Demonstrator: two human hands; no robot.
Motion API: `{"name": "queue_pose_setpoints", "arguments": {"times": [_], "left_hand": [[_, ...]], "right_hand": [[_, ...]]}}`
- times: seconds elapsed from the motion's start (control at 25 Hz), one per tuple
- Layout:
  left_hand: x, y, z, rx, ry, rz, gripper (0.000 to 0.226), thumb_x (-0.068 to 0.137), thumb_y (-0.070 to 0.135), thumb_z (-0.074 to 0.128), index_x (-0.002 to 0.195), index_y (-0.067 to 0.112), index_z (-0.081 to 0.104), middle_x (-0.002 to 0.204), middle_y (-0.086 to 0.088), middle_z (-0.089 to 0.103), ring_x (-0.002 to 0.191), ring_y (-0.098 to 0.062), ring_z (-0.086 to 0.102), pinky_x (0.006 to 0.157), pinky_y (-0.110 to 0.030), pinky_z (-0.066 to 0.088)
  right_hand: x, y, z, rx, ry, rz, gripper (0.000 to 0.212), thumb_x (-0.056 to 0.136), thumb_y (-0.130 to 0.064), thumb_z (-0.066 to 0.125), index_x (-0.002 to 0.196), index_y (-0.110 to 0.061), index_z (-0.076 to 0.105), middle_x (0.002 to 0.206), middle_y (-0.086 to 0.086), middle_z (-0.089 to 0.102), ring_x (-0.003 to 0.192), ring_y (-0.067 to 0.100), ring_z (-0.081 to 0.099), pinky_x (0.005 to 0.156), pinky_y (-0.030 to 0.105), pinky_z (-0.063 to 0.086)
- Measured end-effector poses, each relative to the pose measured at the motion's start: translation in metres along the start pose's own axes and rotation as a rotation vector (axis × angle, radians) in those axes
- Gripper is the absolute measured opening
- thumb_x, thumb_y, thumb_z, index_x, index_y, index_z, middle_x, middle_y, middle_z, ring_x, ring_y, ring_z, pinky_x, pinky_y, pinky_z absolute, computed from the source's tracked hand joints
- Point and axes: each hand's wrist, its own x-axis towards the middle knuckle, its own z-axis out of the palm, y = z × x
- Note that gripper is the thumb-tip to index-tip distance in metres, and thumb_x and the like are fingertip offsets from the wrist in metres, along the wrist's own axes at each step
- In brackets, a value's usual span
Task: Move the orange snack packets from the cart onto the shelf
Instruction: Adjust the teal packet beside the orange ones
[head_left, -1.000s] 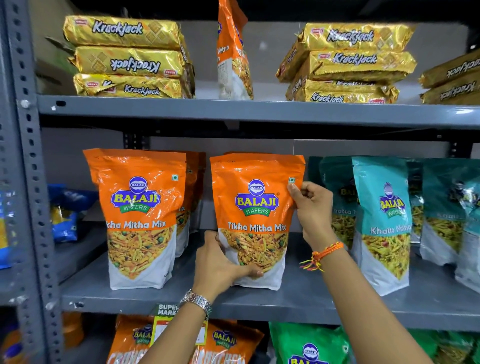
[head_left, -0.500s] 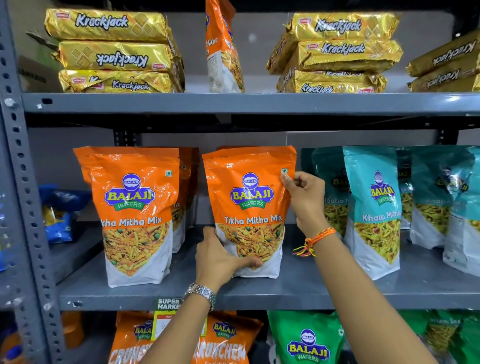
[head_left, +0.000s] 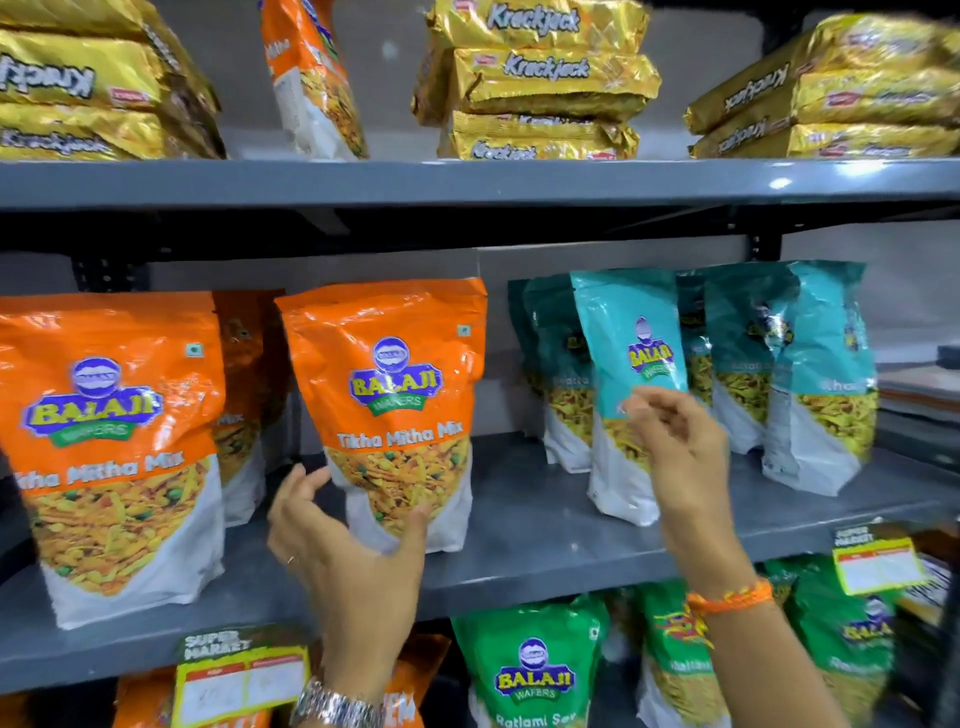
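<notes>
An orange Tikha Mitha Mix packet (head_left: 395, 395) stands upright on the grey middle shelf (head_left: 545, 525), leaning slightly. My left hand (head_left: 348, 551) hovers just in front of its bottom, fingers spread, holding nothing. My right hand (head_left: 680, 452) is off to the right in front of a teal packet (head_left: 631, 364), fingers loosely apart and empty. A second orange packet (head_left: 111, 441) stands at the left, with more orange packets (head_left: 249, 384) behind it. The cart is out of view.
Gold Krackjack packs (head_left: 540, 78) and one orange packet (head_left: 311, 78) sit on the upper shelf. Several teal packets (head_left: 800, 364) fill the right of the middle shelf. Green packets (head_left: 535, 670) and price tags (head_left: 239, 675) lie below.
Both hands have let go of the middle orange packet. My right hand moved right and down, my left hand drew back with fingers spread. The camera shifted right.
</notes>
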Motion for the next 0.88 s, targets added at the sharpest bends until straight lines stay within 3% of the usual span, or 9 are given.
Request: {"name": "queue_pose_setpoints", "arguments": {"times": [0.12,0.24,0.36,0.44,0.52,0.6,0.68,0.76,0.88], "left_hand": [[-0.033,0.045,0.022,-0.261,-0.029,0.021,0.070,0.071,0.024,0.081,0.133,0.012,0.050,0.141,-0.004,0.048,0.136,-0.023,0.046,0.114,-0.037,0.037],[-0.061,0.096,0.060,-0.601,-0.390,-0.291,0.073,0.072,0.033,0.076,0.140,0.033,0.049,0.147,0.014,0.047,0.137,0.002,0.044,0.112,-0.020,0.034],[-0.082,0.135,0.112,-0.615,-0.674,-0.427,0.075,0.077,0.048,0.061,0.147,0.043,0.036,0.150,0.023,0.036,0.136,0.016,0.035,0.120,-0.027,0.027],[-0.088,0.149,0.141,-0.594,-0.700,-0.447,0.079,0.086,0.047,0.050,0.159,0.030,0.024,0.162,0.015,0.026,0.152,0.000,0.022,0.127,-0.036,0.019],[-0.086,0.147,0.161,-0.697,-0.672,-0.458,0.067,0.101,0.032,0.045,0.162,0.026,0.018,0.167,0.007,0.024,0.155,-0.010,0.022,0.127,-0.041,0.022],[-0.078,0.136,0.168,-0.774,-0.630,-0.456,0.058,0.103,0.024,0.042,0.159,0.029,0.026,0.159,0.008,0.042,0.146,-0.009,0.041,0.120,-0.039,0.036],[-0.068,0.126,0.170,-0.779,-0.590,-0.499,0.047,0.101,0.025,0.041,0.147,0.034,0.043,0.135,0.018,0.066,0.125,-0.001,0.062,0.098,-0.026,0.054],[-0.063,0.116,0.168,-0.780,-0.575,-0.538,0.038,0.105,0.018,0.035,0.135,0.036,0.050,0.112,0.025,0.075,0.104,0.005,0.070,0.077,-0.015,0.056],[-0.061,0.112,0.164,-0.735,-0.579,-0.513,0.038,0.107,0.018,0.033,0.132,0.040,0.051,0.112,0.025,0.073,0.097,0.007,0.071,0.071,-0.011,0.055]], "right_hand": [[0.038,0.026,-0.057,-0.031,0.174,0.141,0.006,0.099,-0.015,0.063,0.100,-0.021,0.066,0.094,0.002,0.065,0.086,0.012,0.061,0.082,0.029,0.049],[0.076,0.047,-0.075,-0.196,-0.012,0.273,0.016,0.106,-0.034,0.050,0.101,-0.020,0.056,0.095,0.006,0.051,0.092,0.018,0.049,0.083,0.037,0.041],[0.091,0.051,-0.078,-0.187,-0.235,0.413,0.048,0.103,-0.061,0.035,0.128,-0.026,0.057,0.123,-0.006,0.058,0.117,0.014,0.053,0.103,0.036,0.043],[0.091,0.053,-0.082,-0.104,-0.385,0.466,0.075,0.091,-0.075,0.032,0.141,-0.026,0.059,0.135,-0.008,0.065,0.122,0.011,0.062,0.099,0.030,0.051],[0.084,0.052,-0.087,-0.032,-0.435,0.438,0.064,0.086,-0.075,0.037,0.125,-0.038,0.071,0.127,-0.014,0.075,0.107,0.001,0.073,0.078,0.016,0.058],[0.076,0.046,-0.092,0.029,-0.437,0.426,0.051,0.085,-0.073,0.040,0.109,-0.047,0.077,0.114,-0.021,0.078,0.096,-0.006,0.074,0.070,0.012,0.058],[0.069,0.043,-0.094,0.075,-0.445,0.445,0.060,0.082,-0.076,0.041,0.121,-0.043,0.074,0.116,-0.018,0.078,0.105,0.003,0.074,0.083,0.023,0.061],[0.061,0.042,-0.096,0.103,-0.459,0.478,0.079,0.080,-0.076,0.042,0.141,-0.030,0.062,0.134,-0.007,0.071,0.122,0.017,0.066,0.103,0.041,0.054],[0.057,0.040,-0.093,0.146,-0.474,0.487,0.085,0.081,-0.074,0.040,0.148,-0.024,0.055,0.141,-0.003,0.065,0.135,0.025,0.057,0.118,0.053,0.041]]}}
